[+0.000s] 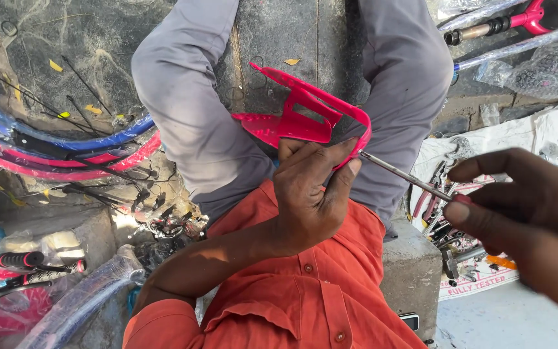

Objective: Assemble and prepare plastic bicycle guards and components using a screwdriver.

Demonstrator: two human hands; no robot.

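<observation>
My left hand (pixel 311 190) grips the near edge of a bright pink plastic bicycle part (pixel 295 116), a curved guard that rests over my lap between my grey-trousered knees. My right hand (pixel 527 216) holds a screwdriver (pixel 405 176) by its handle. The metal shaft runs up and left, and its tip meets the pink part's rim just beside my left thumb and fingers. The handle itself is mostly hidden inside my right hand.
Pink and blue wrapped bicycle rims (pixel 66 152) with loose spokes lie at the left. Handlebar grips and brake levers (pixel 24 268) sit at lower left. Tools and small parts are spread on a white cloth (pixel 485 139) at the right. A pink bicycle frame (pixel 518 22) stands at top right.
</observation>
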